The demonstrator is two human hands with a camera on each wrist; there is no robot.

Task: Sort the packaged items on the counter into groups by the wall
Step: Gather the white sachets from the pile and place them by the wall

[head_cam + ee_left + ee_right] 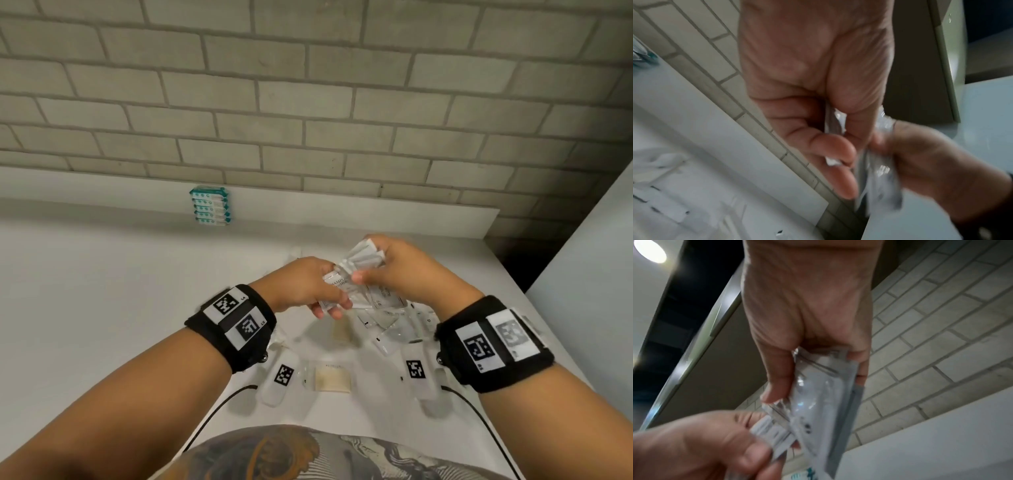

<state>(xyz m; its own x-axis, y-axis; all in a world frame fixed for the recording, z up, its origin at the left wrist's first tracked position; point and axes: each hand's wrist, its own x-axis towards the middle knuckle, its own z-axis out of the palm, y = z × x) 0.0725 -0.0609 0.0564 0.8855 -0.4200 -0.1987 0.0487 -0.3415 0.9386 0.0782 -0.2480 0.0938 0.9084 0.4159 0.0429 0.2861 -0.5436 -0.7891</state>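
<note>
Above the counter, both hands hold one bundle of white and clear sachets [356,270]. My left hand [308,287] pinches its lower end, where a printed white sachet shows. My right hand [404,270] grips the upper end, thumb in front. In the right wrist view the clear packets [824,386] sit between thumb and fingers, and the left hand [705,443] holds white sachets [772,430]. In the blurred left wrist view, the left hand's fingers [838,146] are curled on the packets [877,178]. A stack of teal packets [209,205] stands by the wall.
Loose clear and white packets [387,329] lie on the white counter [102,291] beneath the hands, with two beige sachets [333,377] nearer me. A tiled wall runs along the back. A white panel [589,274] bounds the right side, with a dark gap beside it.
</note>
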